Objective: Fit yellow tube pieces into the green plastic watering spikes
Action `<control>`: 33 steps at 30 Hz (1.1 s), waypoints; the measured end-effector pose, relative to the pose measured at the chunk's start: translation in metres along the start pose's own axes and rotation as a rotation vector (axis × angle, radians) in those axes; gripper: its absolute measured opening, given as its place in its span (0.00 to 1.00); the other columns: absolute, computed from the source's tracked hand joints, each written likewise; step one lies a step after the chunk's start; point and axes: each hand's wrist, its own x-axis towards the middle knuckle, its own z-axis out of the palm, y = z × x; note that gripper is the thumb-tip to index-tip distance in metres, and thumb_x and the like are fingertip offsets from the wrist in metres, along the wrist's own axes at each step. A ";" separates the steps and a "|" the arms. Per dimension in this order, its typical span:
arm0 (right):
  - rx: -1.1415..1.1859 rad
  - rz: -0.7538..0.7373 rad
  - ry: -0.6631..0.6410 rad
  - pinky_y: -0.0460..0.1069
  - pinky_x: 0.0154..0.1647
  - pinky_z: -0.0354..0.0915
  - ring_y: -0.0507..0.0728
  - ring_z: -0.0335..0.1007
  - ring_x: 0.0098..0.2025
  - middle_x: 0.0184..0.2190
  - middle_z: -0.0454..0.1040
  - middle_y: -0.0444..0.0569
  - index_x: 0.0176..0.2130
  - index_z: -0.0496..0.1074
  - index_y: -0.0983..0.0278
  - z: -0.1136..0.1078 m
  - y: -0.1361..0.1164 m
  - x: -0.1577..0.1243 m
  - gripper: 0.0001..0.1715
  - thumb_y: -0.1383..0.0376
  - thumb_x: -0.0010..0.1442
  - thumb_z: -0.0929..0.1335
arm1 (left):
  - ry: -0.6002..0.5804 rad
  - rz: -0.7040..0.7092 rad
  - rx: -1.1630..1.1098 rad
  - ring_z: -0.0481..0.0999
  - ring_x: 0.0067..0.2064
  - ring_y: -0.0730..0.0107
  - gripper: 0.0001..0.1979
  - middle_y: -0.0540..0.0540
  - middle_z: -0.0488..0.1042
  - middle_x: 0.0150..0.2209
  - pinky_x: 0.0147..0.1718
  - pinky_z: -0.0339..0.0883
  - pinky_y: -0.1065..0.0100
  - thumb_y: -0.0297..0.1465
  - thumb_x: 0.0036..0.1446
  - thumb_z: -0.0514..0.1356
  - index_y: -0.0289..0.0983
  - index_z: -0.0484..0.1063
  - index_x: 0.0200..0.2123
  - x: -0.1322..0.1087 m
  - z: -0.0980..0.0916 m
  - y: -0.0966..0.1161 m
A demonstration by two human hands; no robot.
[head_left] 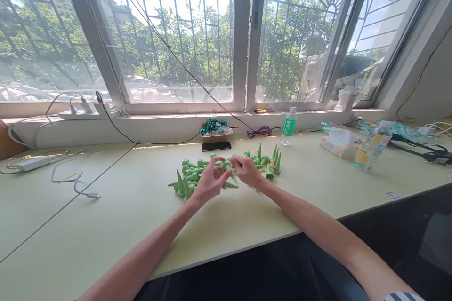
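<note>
My left hand [212, 181] curves its thumb and fingers round a green plastic spike [226, 165], whose ribbed cap end faces up between my two hands. Close against that cap, my right hand [246, 170] is closed in a pinch; what its fingertips hold is too small to make out. More green spikes [192, 169] lie in a loose pile to the left of and behind my hands, and a few stand point up. On the right, several upright spikes [277, 162] stand among small yellow pieces [269, 169].
Behind the pile are a black phone [216, 146] and a small cardboard box [215, 138] with green cord. A green-labelled bottle [288, 127], a tissue box [339, 143] and another bottle [370, 150] stand to the right. Cables [79, 183] lie at left on the table [116, 225].
</note>
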 end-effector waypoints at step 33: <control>-0.021 0.061 0.119 0.47 0.24 0.47 0.49 0.47 0.20 0.16 0.58 0.40 0.22 0.54 0.62 -0.001 -0.006 0.002 0.24 0.56 0.67 0.57 | 0.188 0.237 0.364 0.67 0.20 0.80 0.19 0.47 0.72 0.40 0.20 0.62 0.74 0.43 0.60 0.54 0.40 0.58 0.50 0.003 0.005 -0.006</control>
